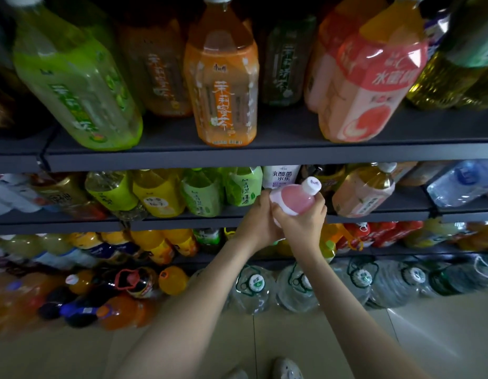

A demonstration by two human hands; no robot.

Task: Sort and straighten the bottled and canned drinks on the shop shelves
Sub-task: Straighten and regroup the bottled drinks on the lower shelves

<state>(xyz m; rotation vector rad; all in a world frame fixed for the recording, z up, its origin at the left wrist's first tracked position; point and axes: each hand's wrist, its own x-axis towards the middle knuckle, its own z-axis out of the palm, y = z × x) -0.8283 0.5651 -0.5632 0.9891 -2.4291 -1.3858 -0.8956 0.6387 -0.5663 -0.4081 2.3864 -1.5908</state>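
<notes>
Head cam: small pink plastic bottle w/ white cap (293, 200) is tilted, in front of the dark metal mid shelf (169, 220). Your left hand (258, 222) and right hand (303, 225) are both curled round it. Looks mid-placement. Next: stand it upright, seat it in a free slot, label fwd.

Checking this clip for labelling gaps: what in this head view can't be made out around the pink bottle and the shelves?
- pink bottle, head view: its lower body and label are hidden under the left hand and the right hand.
- orange tea bottle, top shelf: its cap is cut off by the picture's upper edge.
- floor bottles, lower left: blurred and dim, so the labels are unreadable.
</notes>
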